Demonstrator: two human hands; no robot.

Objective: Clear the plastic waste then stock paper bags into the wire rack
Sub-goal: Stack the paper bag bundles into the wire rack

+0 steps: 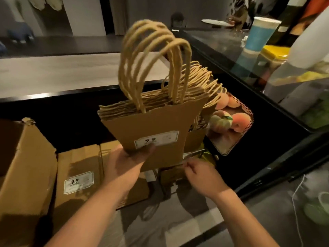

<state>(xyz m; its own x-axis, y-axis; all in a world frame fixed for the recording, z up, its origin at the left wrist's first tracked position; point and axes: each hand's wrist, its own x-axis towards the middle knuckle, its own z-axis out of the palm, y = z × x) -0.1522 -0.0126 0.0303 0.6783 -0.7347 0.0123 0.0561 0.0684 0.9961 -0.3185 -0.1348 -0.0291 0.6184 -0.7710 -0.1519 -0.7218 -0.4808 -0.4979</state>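
Left hand (128, 158) grips stack of paper bags (153, 129) by bottom edge, thumb over front face near 9.9 label, stack upright, handles up. Right hand (197, 171) fingers curled, pinching top wire of wire rack (194, 154) just beside stack. More bags (201, 86) stand in rack behind. Cardboard box (26, 157) on left.

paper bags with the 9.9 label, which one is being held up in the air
The stack of paper bags gripped from below by the left hand, handles up. The other labelled bag lies flat to its left, untouched.
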